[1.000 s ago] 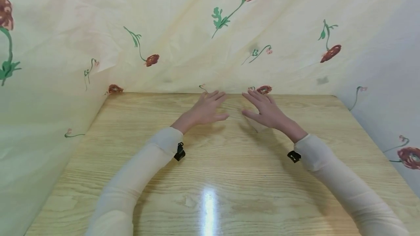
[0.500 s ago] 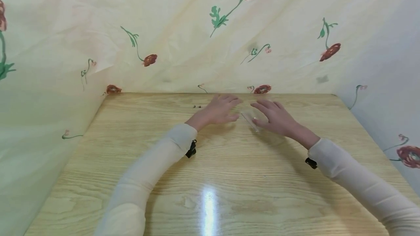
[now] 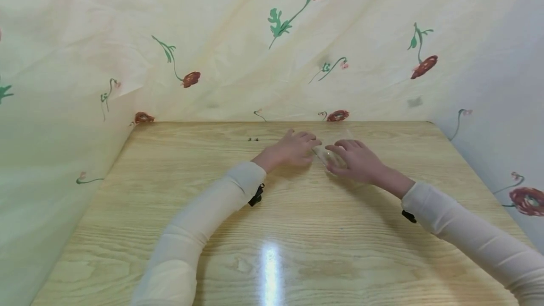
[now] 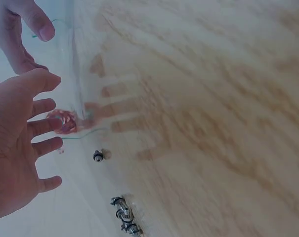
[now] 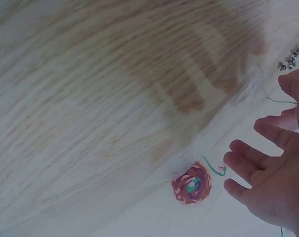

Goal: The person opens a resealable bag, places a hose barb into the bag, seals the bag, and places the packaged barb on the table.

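A clear plastic bag lies near the back of the table, mostly beneath my right hand. That hand hovers palm down close over it, its fingers loosely spread in the right wrist view. My left hand is at the bag's left edge, fingertips right beside it. Its fingers are relaxed and apart in the left wrist view, with nothing between them. To the left of this hand sit several small metal fittings, which look like bolts with dark rings. One single fitting stands apart from the cluster.
The wood-grain table ends at a flower-printed cloth hanging along its back. More cloth hangs at the left side and the right side. Black wrist straps show at the cuffs.
My left hand has moved right and slightly nearer me, uncovering the small metal fittings. My right hand has moved slightly right and nearer, and more of the clear bag shows.
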Demonstrator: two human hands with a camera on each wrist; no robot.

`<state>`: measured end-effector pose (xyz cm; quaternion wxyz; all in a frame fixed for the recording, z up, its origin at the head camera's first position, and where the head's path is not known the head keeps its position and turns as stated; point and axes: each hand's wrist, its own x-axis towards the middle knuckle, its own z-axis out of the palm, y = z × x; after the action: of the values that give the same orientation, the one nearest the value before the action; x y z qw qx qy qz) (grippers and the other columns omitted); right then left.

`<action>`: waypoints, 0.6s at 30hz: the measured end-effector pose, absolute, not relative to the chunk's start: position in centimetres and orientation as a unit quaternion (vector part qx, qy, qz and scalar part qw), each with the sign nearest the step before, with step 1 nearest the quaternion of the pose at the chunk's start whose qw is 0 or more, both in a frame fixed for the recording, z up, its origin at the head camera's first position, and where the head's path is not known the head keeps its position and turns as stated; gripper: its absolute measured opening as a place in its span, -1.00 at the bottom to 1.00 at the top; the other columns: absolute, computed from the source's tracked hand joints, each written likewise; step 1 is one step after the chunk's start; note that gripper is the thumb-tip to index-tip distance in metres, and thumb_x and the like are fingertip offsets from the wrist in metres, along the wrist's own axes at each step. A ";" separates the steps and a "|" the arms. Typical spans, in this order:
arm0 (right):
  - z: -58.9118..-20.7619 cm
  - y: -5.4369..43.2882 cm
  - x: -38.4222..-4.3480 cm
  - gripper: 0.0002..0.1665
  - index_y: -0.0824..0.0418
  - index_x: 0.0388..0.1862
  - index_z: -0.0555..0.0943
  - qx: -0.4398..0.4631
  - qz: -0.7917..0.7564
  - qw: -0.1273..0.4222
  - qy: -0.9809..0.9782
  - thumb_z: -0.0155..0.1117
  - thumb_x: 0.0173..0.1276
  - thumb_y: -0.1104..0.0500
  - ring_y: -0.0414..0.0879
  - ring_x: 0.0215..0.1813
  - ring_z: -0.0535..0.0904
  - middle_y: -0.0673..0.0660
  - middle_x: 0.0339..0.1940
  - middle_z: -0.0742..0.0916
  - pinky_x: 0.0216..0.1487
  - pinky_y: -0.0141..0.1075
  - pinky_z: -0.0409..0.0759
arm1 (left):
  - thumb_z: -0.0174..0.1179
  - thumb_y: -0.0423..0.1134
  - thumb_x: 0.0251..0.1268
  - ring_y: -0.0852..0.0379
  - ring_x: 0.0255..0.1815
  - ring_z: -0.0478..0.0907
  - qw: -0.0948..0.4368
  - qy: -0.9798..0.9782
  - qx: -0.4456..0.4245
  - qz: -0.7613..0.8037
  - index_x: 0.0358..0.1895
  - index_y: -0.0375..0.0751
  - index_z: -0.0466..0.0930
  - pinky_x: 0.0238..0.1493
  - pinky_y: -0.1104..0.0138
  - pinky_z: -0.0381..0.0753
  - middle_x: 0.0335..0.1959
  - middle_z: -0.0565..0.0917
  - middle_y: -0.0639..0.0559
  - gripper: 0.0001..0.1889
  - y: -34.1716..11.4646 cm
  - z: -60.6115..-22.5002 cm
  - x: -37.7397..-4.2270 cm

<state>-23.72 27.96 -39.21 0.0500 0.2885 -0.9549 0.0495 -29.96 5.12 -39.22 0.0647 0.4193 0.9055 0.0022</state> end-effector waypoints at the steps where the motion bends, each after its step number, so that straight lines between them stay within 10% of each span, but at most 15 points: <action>1: -39.3 28.0 -23.7 -0.34 0.27 0.34 0.55 0.290 0.048 0.051 -0.954 0.30 0.41 -0.09 0.38 0.23 0.56 0.42 0.17 0.66 0.31 0.29 0.41 | -0.05 0.06 0.58 -0.03 0.67 0.05 0.066 0.904 0.422 -0.002 0.62 0.05 0.11 0.59 -0.21 -0.02 0.65 0.15 0.00 -0.36 5.2 -39.3 -29.9; 18: -39.9 27.6 -23.7 -0.35 0.28 0.32 0.55 0.301 0.034 0.012 -0.953 0.30 0.41 -0.09 0.22 -0.03 0.64 0.33 0.06 0.66 0.01 0.13 0.60 | -0.06 -0.02 0.60 0.01 0.64 0.13 0.093 0.904 0.418 -0.011 0.55 0.08 0.27 0.60 -0.17 -0.03 0.60 0.26 0.02 -0.47 4.8 -39.4 -29.3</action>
<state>-23.75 27.60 -39.95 0.0118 0.3009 -0.9530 0.0337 -29.34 4.82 -39.38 0.0932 0.4175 0.9038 -0.0107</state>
